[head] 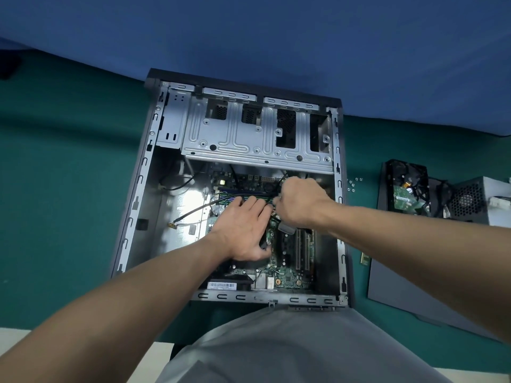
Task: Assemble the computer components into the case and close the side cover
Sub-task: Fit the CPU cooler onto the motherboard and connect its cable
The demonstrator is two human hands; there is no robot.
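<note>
Open computer case (138,189) lies flat, motherboard (287,277) inside. Left hand (240,230), fingers straight, presses a memory module (229,195) whose long axis runs left to right; right hand (300,200), at its right end, is curled round black cables (277,186) (side cover (401,286) waits outside, well right).

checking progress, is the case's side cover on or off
Off: the case lies open-topped, motherboard exposed; a dark panel lies beside it on the right.

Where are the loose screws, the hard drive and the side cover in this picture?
loose screws (352,184): head view, on the middle of the small cluster.
hard drive (403,195): head view, on its green circuit board.
side cover (392,283): head view, on its flat dark face.
</note>
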